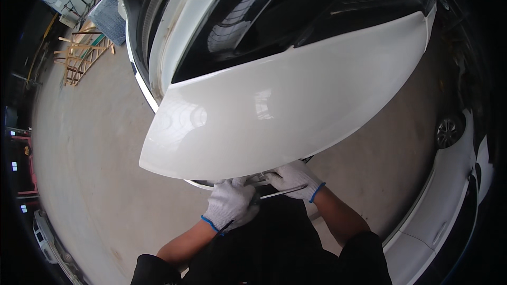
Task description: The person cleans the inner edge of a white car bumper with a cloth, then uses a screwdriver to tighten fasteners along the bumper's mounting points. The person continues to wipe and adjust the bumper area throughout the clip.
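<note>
Both hands wear white knit gloves with blue cuffs and meet just under the near edge of a raised white tailgate (274, 113). Left hand (229, 203) has its fingers curled, with a short dark piece (226, 228) jutting from its lower side toward the person; whether it is gripping anything cannot be told. Right hand (293, 180) reaches leftward, its fingertips partly lost beneath the panel's edge, so its grip cannot be told either. A slim metal rod (282, 192) spans the gap between the gloves, in front of the person's dark clothing; its long axis lies nearly crosswise, slanting gently up from beside the left glove to the right one, where it lies against the knit. The tailgate's own long axis runs from lower left to upper right, its rounded painted edge facing the person and its dark rear window (317, 10) farther away. Beyond lie the concrete floor (95, 137), a stack of wooden frames (84, 55) at upper left and a white car (441, 200) along the right.
</note>
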A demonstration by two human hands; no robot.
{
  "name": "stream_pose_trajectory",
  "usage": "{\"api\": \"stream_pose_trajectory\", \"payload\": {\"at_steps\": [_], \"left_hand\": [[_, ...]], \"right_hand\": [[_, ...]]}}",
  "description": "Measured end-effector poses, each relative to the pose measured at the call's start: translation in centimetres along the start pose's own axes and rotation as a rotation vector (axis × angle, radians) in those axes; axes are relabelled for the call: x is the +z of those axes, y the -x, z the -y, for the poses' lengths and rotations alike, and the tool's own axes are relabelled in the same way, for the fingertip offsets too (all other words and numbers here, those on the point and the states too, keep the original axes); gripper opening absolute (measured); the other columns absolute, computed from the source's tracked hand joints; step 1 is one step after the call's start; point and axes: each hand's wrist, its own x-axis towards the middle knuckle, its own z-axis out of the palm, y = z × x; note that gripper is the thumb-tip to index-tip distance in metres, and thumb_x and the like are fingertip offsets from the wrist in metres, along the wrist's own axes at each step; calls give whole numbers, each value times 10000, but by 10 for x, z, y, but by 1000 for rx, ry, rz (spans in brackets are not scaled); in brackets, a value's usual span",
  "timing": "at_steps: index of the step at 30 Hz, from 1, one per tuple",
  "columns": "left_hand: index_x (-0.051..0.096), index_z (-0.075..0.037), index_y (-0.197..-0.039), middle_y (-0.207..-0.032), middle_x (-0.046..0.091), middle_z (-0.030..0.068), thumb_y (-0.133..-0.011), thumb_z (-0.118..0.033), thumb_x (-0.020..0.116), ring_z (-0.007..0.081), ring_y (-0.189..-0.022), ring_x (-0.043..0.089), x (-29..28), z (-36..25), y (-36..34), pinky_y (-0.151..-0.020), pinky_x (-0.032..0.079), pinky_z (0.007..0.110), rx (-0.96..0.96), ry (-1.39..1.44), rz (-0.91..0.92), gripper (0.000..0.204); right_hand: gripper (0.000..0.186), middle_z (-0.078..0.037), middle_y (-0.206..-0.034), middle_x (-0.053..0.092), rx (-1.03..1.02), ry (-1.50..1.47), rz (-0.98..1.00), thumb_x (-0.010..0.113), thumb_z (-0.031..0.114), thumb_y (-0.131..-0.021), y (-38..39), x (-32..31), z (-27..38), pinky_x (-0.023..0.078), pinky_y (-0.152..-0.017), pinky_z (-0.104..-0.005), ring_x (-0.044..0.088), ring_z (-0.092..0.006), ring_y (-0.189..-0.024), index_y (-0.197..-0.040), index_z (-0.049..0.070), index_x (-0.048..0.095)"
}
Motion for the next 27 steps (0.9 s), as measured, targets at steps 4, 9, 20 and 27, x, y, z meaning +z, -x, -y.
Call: {"api": "stream_pose_trajectory", "payload": {"at_steps": [4, 9, 20, 27], "left_hand": [[684, -71, -769, -1267, 620, 209, -712, -203, 750, 410, -1046, 647, 0, 0, 1, -879, 528, 551, 23, 13, -39, 158], [688, -67, -767, -1270, 623, 218, -711, -210, 751, 417, -1047, 643, 3, 3, 2, -852, 532, 544, 19, 12, -26, 166], [697, -39, -789, -1222, 618, 213, -713, -213, 757, 410, -1013, 639, 4, 3, 2, -849, 520, 536, 13, 3, -35, 199], [704, -36, -801, -1234, 626, 215, -724, -211, 749, 404, -1022, 647, 4, 4, 1, -873, 522, 536, 15, 18, -41, 196]], "right_hand": [[307, -236, -974, 705, -49, -26, -2, 551, 264, -954, -1, 2, -7, 512, -864, -518, 667, -426, -939, -1042, 23, 720], [341, -252, -989, 696, -58, -16, -121, 523, 280, -987, 1, 11, -12, 503, -861, -532, 652, -448, -939, -1096, 7, 697], [344, -242, -1011, 699, -23, 14, -123, 535, 307, -1005, 1, 7, -3, 510, -855, -521, 656, -440, -942, -1084, 19, 705], [384, -216, -892, 711, -34, 123, -157, 494, 327, -1010, 0, 12, -3, 514, -832, -526, 675, -425, -844, -963, 34, 737]]}}
